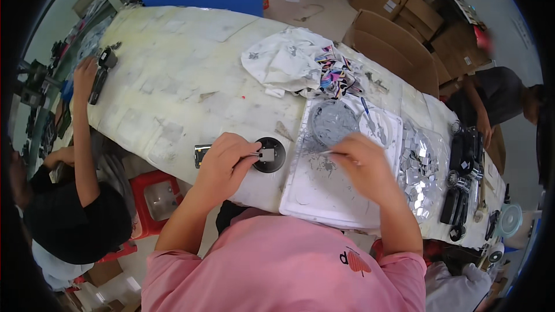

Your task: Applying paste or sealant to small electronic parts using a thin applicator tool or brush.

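My left hand (226,160) is closed in a pinch on a thin metal tool (253,153). The tool's tip meets a small grey square piece (267,155) on a black round part (276,164). A black block-like end (200,156) shows left of that hand; whether it joins the round part is hidden. My right hand (363,164), smeared by motion, is over a white tray (306,196) and pinches a thin stick-like tool (326,152). Just beyond it, a round dish of grey paste (335,122) stands in the tray.
Beside the dish lies a white lid-like disc (377,127) with a blue-handled tool (365,107). Right of the tray are a bag of small grey squares (420,164) and several black devices (462,156). A crumpled white cloth (283,60) lies farther off. Other people work at left and right.
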The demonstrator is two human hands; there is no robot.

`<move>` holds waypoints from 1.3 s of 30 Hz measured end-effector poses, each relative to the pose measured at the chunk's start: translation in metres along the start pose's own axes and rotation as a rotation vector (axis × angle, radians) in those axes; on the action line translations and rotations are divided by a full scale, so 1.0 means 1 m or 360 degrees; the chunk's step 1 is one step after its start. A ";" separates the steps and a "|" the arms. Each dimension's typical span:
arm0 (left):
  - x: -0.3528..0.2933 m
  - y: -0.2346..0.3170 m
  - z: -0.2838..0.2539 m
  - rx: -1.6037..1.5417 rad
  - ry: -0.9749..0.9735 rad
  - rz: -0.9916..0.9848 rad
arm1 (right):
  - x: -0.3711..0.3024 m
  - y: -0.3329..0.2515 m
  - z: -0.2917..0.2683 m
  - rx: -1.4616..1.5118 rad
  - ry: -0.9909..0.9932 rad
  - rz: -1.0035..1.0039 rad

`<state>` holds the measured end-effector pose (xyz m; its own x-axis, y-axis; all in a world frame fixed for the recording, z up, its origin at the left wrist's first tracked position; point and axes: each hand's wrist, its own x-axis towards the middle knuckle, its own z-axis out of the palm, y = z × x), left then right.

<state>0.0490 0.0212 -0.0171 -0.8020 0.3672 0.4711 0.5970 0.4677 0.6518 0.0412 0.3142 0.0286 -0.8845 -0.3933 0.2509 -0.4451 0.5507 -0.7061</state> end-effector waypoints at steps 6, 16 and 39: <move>-0.004 -0.001 0.007 -0.0041 0.0176 -0.0173 | 0.044 -0.028 0.056 0.0098 -0.0253 -0.0209; -0.003 0.005 0.007 0.0123 0.0218 -0.0142 | 0.051 -0.033 0.072 -0.0120 -0.0355 -0.0225; -0.008 -0.002 -0.005 0.0081 0.0050 -0.0008 | -0.038 0.006 -0.006 -0.0650 -0.0132 0.0702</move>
<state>0.0545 0.0131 -0.0188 -0.8048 0.3396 0.4868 0.5925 0.5100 0.6236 0.0717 0.3365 0.0186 -0.9913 -0.1105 -0.0718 -0.0709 0.9064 -0.4165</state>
